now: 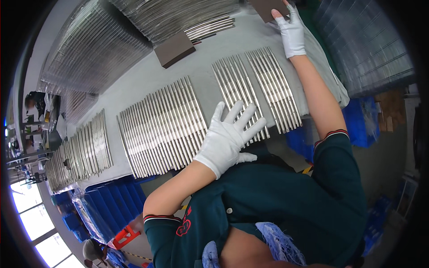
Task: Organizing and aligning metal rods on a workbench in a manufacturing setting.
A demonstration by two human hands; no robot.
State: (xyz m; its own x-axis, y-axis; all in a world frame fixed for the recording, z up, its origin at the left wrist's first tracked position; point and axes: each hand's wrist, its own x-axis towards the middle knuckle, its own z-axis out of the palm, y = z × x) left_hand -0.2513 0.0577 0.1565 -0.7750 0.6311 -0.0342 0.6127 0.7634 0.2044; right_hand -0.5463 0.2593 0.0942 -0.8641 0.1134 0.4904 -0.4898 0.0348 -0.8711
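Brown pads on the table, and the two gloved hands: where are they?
brown pad [175, 48], head view, middle of its top face.
left hand [229, 136], head view, back of the glove.
right hand [292, 32], head view, back of the glove.

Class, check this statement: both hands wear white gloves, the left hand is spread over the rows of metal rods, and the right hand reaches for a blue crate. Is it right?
Not quite. In the head view the right hand reaches for a brown board at the table's far end, not a blue crate. The rest holds: both wear white gloves, and the left hand is spread over the metal rods.
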